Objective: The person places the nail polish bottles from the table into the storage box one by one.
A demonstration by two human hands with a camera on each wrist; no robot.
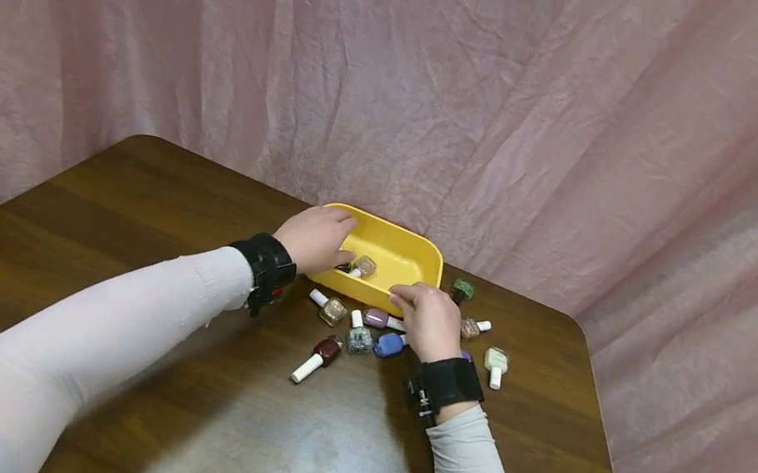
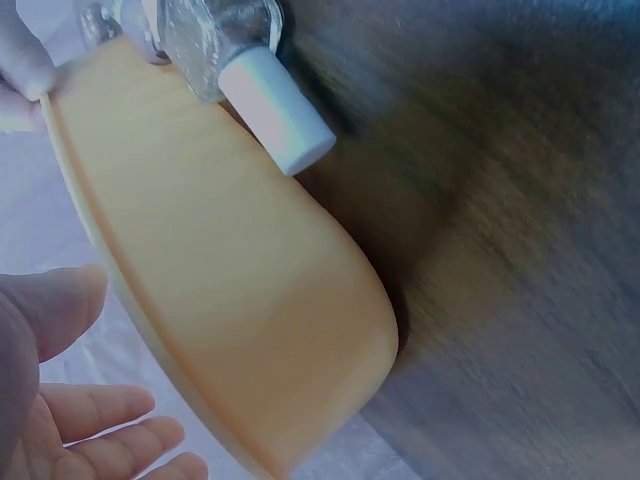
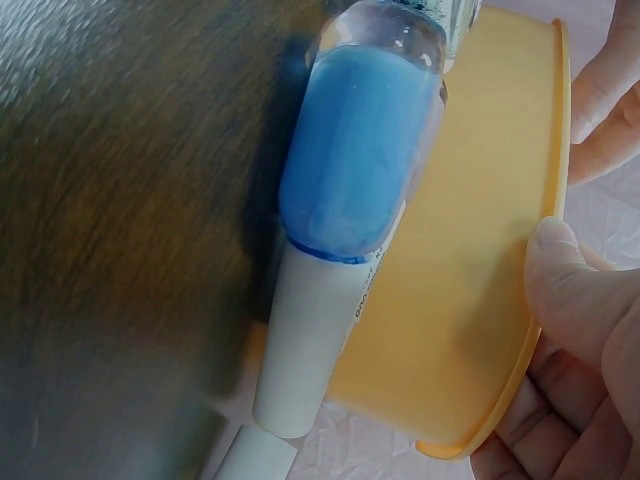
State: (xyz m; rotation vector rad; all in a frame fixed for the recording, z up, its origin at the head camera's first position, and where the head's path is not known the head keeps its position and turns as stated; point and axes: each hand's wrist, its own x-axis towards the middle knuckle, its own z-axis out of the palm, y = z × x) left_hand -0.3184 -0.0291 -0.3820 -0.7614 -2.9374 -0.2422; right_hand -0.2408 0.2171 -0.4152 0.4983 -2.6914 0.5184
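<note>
A yellow plastic box (image 1: 415,245) stands at the back of the table, with a glitter nail polish bottle (image 1: 366,266) and a dark one inside, partly hidden by my left hand. My left hand (image 1: 319,239) reaches over the box's left end; in the left wrist view its fingers (image 2: 100,408) are spread loosely beside the rim, holding nothing. At the near right of the box, my right hand (image 1: 431,320) pinches the rim, thumb outside and fingers on the inner side. Below that hand lies a blue nail polish bottle (image 3: 355,150), apart from it.
Gold glitter (image 1: 333,311), grey glitter (image 1: 359,340), mauve (image 1: 376,318) and dark red (image 1: 329,349) bottles lie before the box. Green (image 1: 464,289), brown glitter (image 1: 470,329) and pale (image 1: 497,360) ones lie to the right. A pink curtain (image 1: 405,89) hangs behind the table.
</note>
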